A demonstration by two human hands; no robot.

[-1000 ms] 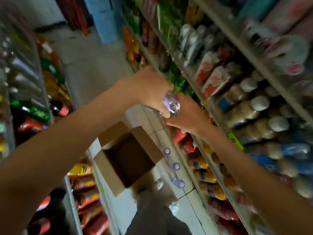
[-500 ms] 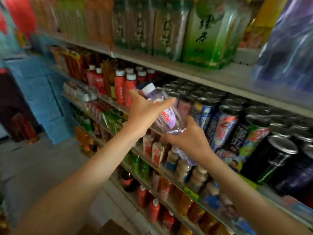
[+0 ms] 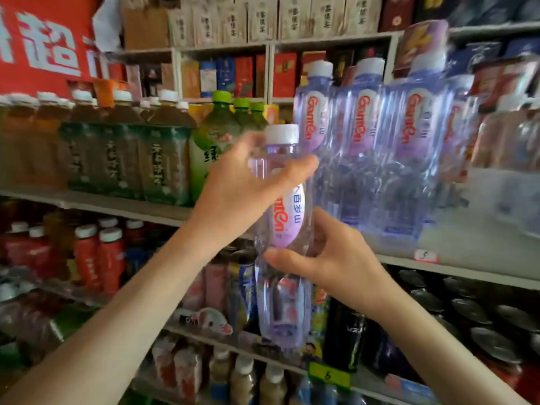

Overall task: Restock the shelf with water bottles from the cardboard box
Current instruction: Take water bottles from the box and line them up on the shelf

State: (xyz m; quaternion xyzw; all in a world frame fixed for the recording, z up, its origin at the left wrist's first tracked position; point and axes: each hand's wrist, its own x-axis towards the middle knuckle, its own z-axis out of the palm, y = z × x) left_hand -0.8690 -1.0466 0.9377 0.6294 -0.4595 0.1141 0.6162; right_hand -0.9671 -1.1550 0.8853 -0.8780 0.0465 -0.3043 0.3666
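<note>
Both hands on one water bottle (image 3: 281,305), held in the air in front of the shelving.

- Bottle: clear with a purple tint, white cap (image 3: 282,133) up, roughly upright, purple oval label facing the camera. Not on any shelf; its base hangs in front of the lower drinks shelf.
- Left hand (image 3: 242,194): forearm comes in from lower left, wrist raised. Fingers curled round the bottle's shoulder just under the cap, thumb (image 3: 295,169) laid across the front pointing right. Firm wrap.
- Right hand (image 3: 336,258): forearm comes in from lower right. Grips the bottle's middle at the bottom of the label, thumb (image 3: 280,255) across the front pointing left, fingers wrapped behind and mostly hidden.
- Hands are stacked, left above right, label showing between them. Cannot tell if they touch.
- Just right of the held bottle and behind it: row of matching water bottles (image 3: 362,141) standing upright on the white shelf (image 3: 473,252), labels out. Held bottle's cap sits lower than theirs.
- Left on the same level: green-cap tea bottles (image 3: 216,141), then dark tea bottles (image 3: 117,147).
- Shelf below: red bottles (image 3: 99,258) at left, black cans (image 3: 467,311) at right.
- Red banner (image 3: 43,39) at top left; background is motion-blurred.
</note>
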